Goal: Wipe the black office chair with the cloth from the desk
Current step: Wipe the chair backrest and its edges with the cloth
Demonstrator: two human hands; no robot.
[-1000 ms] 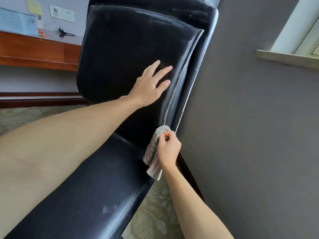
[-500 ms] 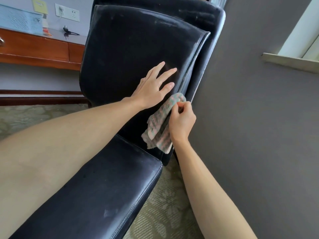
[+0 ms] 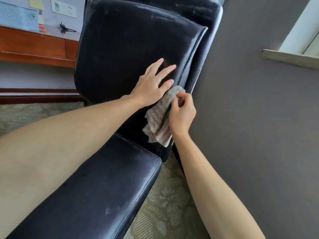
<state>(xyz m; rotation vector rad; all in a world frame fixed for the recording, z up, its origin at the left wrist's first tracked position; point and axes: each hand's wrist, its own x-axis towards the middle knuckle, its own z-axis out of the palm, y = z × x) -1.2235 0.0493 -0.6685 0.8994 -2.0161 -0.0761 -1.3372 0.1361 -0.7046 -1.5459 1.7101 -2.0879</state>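
Chair (image 3: 120, 57) — one, black — bears left hand (image 3: 151, 85) flat, fingers apart; right hand (image 3: 182, 114) pinches one cloth (image 3: 158, 116) between fingers.

Nothing written can be read here. The yellow note (image 3: 35, 2) on the wall, well up and left of the fingers (image 3: 166, 69) of the left hand (image 3: 150, 90), is too small and blurred. So are the socket plate (image 3: 63, 8) beside it and the blue box (image 3: 17, 18) on the surface (image 3: 51, 31).
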